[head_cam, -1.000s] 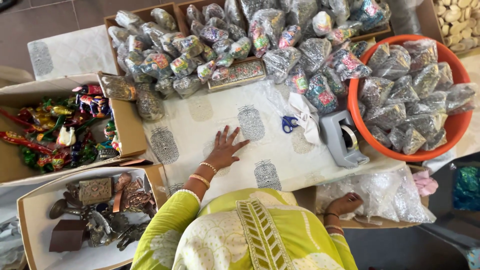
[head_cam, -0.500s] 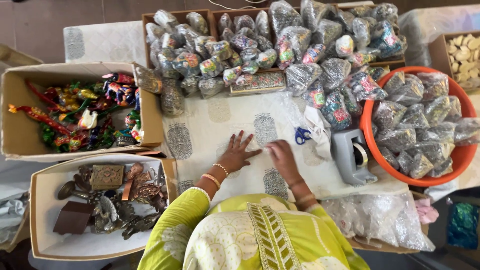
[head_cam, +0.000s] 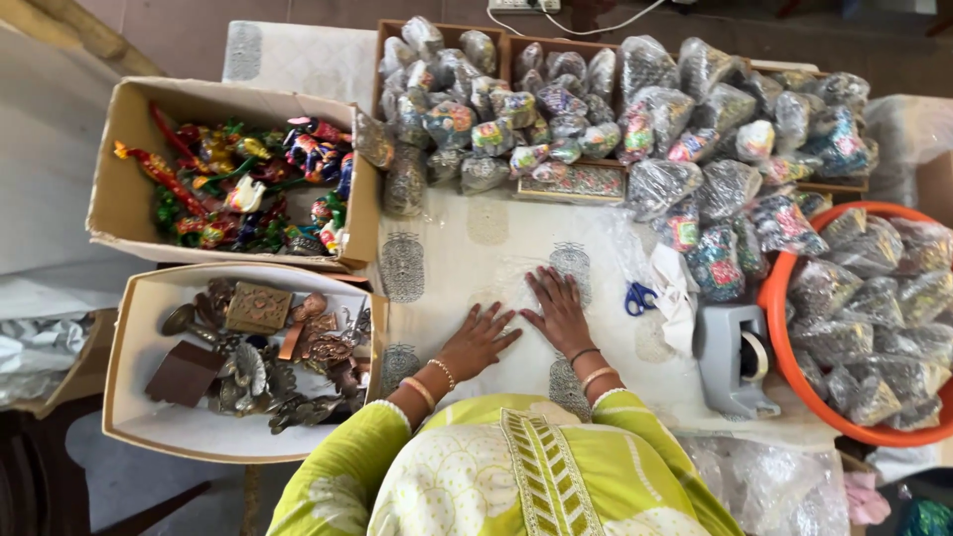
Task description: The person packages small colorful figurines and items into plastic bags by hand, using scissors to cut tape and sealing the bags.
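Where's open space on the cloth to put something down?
Bare cloth lies ahead of the left hand, between the brass-item box and the wrapped bundles. A smaller patch sits between the right hand and the tape dispenser. The far edge and the orange tub are crowded.

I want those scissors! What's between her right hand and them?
In the head view, only clear plastic wrap on the tablecloth lies between right hand and scissors.

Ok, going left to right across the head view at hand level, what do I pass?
Box of metal ornaments → left hand → right hand → blue scissors → grey tape dispenser → orange tub of wrapped bundles.
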